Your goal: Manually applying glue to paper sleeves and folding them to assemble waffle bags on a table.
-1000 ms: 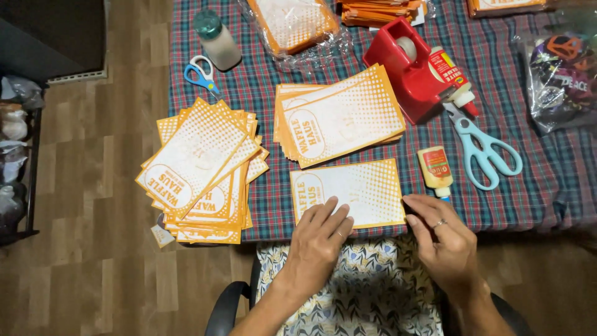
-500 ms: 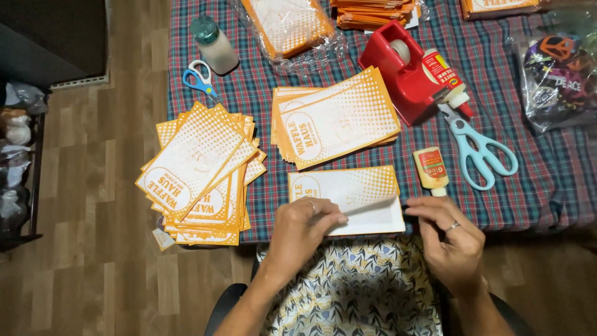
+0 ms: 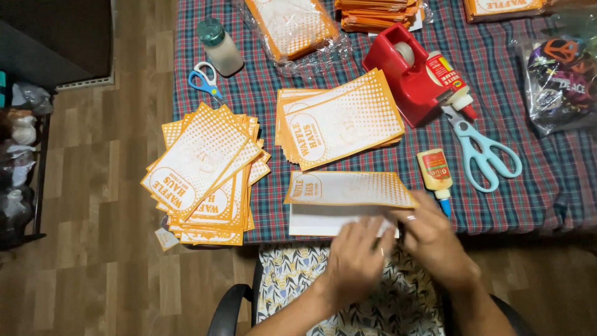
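An orange-and-white printed paper sheet (image 3: 348, 190) lies at the near edge of the plaid-covered table (image 3: 261, 99), its front part lifted so the white underside (image 3: 317, 219) shows. My left hand (image 3: 357, 261) and my right hand (image 3: 435, 242) are together at the sheet's near right corner, fingers on the paper. Both hands are blurred. A small glue bottle (image 3: 435, 174) lies just right of the sheet.
A fanned stack of the same sheets (image 3: 205, 168) overhangs the table's left corner; another stack (image 3: 339, 121) lies mid-table. Light blue scissors (image 3: 485, 152), a red tape dispenser (image 3: 407, 74), a larger glue bottle (image 3: 451, 81), small blue scissors (image 3: 205, 81), a capped bottle (image 3: 219, 46) and plastic bags are around.
The sheet lay flat a second ago; its near part is now raised, showing white underneath. Both hands moved from the sheet's front edge to its near right corner.
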